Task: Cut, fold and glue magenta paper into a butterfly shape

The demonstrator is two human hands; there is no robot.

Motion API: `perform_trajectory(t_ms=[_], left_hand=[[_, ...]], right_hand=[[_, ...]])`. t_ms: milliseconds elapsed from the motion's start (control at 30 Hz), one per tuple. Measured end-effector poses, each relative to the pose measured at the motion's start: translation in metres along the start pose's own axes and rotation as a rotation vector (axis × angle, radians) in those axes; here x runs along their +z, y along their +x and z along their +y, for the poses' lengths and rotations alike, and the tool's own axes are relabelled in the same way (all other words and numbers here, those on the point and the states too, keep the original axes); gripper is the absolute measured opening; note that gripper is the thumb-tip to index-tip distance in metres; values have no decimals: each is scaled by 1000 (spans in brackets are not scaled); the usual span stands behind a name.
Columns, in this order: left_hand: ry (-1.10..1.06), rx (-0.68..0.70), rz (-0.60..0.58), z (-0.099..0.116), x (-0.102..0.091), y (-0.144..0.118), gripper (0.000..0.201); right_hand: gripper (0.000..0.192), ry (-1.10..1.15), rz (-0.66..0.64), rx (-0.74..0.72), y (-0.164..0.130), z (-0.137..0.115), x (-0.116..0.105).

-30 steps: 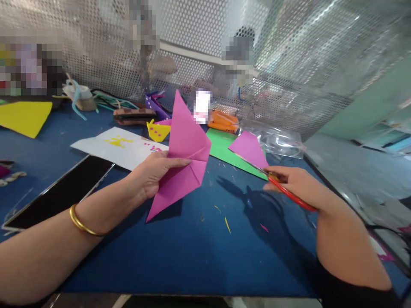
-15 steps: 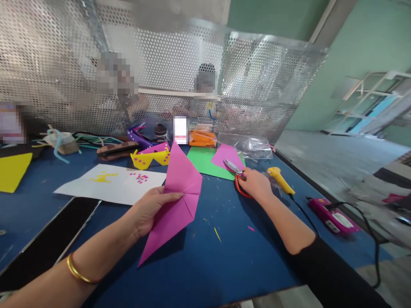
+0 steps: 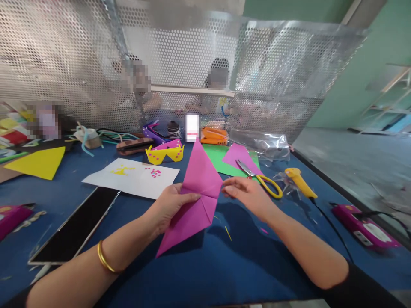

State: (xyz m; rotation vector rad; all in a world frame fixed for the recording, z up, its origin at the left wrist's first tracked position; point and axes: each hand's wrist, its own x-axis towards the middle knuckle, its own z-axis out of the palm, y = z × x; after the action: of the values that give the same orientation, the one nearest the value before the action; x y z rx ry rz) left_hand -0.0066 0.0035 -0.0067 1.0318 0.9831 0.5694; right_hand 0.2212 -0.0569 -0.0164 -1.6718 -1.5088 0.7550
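A folded sheet of pink paper (image 3: 195,201) with creases is pinched in my left hand (image 3: 170,205), thumb on its front face and the other fingers behind it. My right hand (image 3: 245,192) reaches toward the sheet's right edge, fingers slightly bent and apart, holding nothing. Whether its fingertips touch the paper I cannot tell. Just behind the right hand lie scissors (image 3: 269,186) with a yellow handle, their blades over a pink piece of paper (image 3: 236,155) and a green sheet (image 3: 215,160).
Yellow paper glasses (image 3: 164,155) stand behind a white sheet (image 3: 138,188) with small paper dots. A dark flat panel (image 3: 77,226) lies at left. At right are a yellow glue gun (image 3: 300,182) and a magenta box (image 3: 366,226) with a cable. A perforated screen (image 3: 180,47) stands behind.
My right hand has let go of the scissors and moved left to the pink sheet's edge. The left hand still holds the sheet. The view has turned slightly left.
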Motion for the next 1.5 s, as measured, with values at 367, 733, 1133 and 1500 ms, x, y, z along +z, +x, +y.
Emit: perform_trajectory(t_ms=[367,733,1133,1500], left_hand=[[91,-43,-122,-6,7,-1,49],[50,-157,-87,-4,-2,6,43],[440,26,-69,-7,-2,-2,57],[1187,977,-390,-43,6,-22,24]], right_hand=[[21,371,-129,14,-16,-2,25],[27,-515,411,-801,-19,3,3],[15,-863,292,-1234,-27,4,10],[28,-871,-5,-927,-80,14,17]])
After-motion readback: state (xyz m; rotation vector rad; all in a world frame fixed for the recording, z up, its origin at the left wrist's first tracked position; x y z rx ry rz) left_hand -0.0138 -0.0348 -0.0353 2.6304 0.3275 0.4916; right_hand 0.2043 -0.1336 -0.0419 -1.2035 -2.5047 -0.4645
